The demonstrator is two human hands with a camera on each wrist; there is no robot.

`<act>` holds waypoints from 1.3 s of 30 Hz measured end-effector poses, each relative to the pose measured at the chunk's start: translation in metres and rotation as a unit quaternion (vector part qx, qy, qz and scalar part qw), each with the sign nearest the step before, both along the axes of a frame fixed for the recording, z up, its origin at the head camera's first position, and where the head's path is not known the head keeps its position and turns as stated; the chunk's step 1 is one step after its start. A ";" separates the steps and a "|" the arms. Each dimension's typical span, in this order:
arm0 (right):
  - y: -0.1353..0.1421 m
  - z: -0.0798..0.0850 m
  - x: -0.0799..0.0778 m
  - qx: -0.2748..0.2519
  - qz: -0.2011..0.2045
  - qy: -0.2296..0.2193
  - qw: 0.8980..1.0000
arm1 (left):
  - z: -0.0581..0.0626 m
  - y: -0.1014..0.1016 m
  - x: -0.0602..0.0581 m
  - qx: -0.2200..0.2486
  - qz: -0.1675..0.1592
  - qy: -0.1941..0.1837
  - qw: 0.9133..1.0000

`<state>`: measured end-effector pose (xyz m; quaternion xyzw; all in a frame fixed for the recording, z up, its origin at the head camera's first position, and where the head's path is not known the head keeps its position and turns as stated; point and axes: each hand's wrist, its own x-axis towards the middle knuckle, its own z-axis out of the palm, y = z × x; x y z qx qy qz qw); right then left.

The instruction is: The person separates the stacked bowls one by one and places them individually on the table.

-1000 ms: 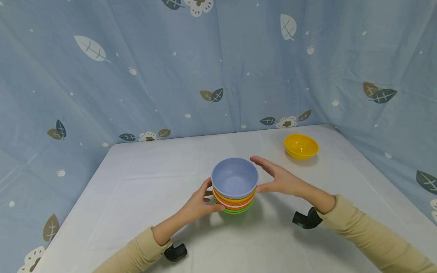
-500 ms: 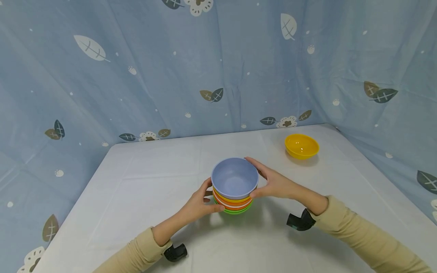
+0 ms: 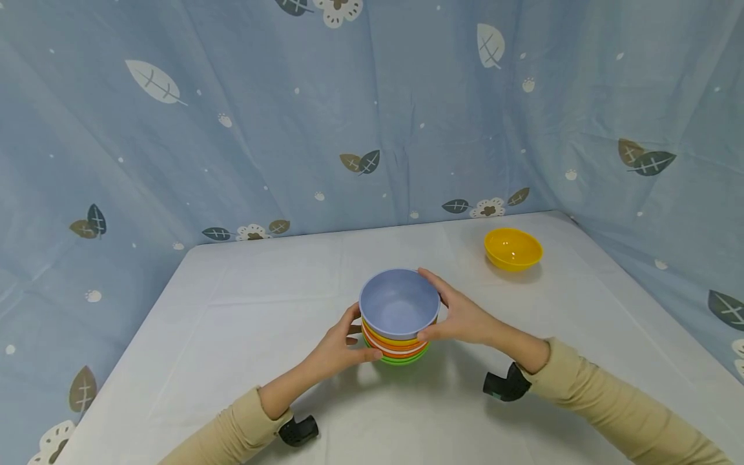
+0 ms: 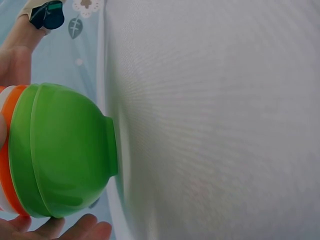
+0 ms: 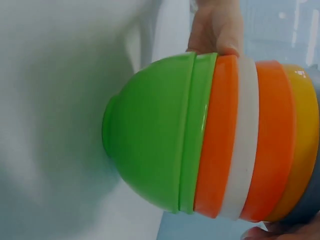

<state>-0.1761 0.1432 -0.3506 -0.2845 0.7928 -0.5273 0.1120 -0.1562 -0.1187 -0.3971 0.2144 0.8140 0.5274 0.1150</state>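
A stack of nested bowls stands upright at mid-table. The top bowl is periwinkle blue (image 3: 400, 303); beneath it come a yellow bowl (image 5: 304, 140), orange bowls (image 5: 272, 140), a white bowl (image 5: 241, 142) and green bowls (image 4: 70, 150). With thumb in front and fingers behind, my left hand (image 3: 339, 345) grips the stack's lower left side. My right hand (image 3: 462, 318) grips the upper right side around the blue bowl, thumb near its front rim and fingertips at the back. Whether the green foot touches the cloth, I cannot tell.
A separate yellow bowl (image 3: 513, 250) sits upright at the table's back right. White cloth (image 3: 261, 284) covers the table. A blue patterned curtain (image 3: 325, 116) hangs behind and along the sides. Both wrists carry black cameras (image 3: 507, 383).
My right hand has moved left, from just beside the stack onto the blue bowl, and closed around its right side. My left hand and the stack stay in place.
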 end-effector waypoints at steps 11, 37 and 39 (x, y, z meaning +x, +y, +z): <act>-0.002 -0.006 -0.001 -0.016 -0.031 0.032 0.999 | 0.000 0.000 0.000 0.005 -0.005 0.002 1.000; 0.005 0.018 -0.009 -0.014 -0.055 0.039 0.998 | -0.003 -0.001 -0.001 0.000 -0.004 0.018 1.000; 0.007 0.021 -0.010 -0.017 -0.058 0.037 0.997 | -0.003 -0.001 -0.001 0.000 -0.002 0.015 1.000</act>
